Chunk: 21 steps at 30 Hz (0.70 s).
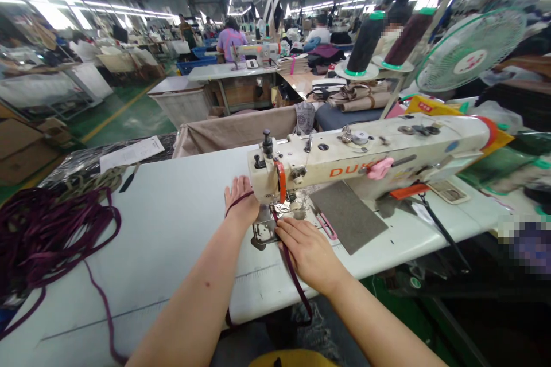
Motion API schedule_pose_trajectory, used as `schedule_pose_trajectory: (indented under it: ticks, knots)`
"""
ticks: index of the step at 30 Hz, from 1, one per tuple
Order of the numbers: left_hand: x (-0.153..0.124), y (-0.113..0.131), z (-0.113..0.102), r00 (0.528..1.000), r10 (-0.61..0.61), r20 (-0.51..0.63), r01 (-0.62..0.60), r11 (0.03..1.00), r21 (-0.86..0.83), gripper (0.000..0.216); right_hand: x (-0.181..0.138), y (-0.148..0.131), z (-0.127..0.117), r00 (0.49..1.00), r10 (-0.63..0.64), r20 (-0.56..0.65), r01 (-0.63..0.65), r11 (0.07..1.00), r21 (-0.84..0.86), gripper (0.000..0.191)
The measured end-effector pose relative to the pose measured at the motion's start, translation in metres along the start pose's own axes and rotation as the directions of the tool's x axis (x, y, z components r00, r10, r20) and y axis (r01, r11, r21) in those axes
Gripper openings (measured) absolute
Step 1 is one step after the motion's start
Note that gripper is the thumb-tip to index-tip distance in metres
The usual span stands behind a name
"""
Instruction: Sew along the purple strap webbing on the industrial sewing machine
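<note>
A cream industrial sewing machine (365, 155) stands on a white table (172, 229). A dark purple strap (290, 266) runs under its presser foot and hangs off the front edge. My left hand (241, 198) lies behind the needle area, fingers stretched flat on the table, with the strap passing across its wrist. My right hand (303, 246) rests in front of the presser foot, fingers pressed down on the strap beside the metal plate (263, 232).
A heap of purple strap (47, 235) lies at the table's left. A grey fabric piece (348, 215) sits under the machine arm. Thread cones (365, 43) and a green fan (471, 49) stand at the back right. Other people work at distant tables.
</note>
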State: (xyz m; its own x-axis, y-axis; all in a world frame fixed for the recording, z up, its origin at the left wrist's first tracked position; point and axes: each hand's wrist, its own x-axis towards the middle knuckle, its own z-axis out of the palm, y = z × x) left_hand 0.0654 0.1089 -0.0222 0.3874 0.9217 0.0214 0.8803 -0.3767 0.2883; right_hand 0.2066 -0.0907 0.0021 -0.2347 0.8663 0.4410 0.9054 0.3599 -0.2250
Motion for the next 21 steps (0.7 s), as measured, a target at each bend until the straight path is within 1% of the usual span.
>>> schedule_pose_trajectory:
  ticks: [4,9,21]
  knots:
    - [0.003,-0.004,0.003,1.0,-0.007,-0.008,0.007,1.0,0.019,0.066,-0.003,0.0,-0.001,0.999,-0.036,0.013,0.036,0.999,0.001,0.037]
    - [0.004,-0.005,0.008,1.0,-0.009,-0.026,0.01,0.999,0.042,0.069,-0.003,0.001,0.0,1.0,-0.013,0.016,0.013,1.0,0.006,0.04]
    - [0.004,-0.008,0.01,0.999,-0.003,-0.052,0.007,0.996,0.089,0.069,0.0,-0.001,-0.001,1.0,0.023,0.016,-0.023,1.0,0.018,0.037]
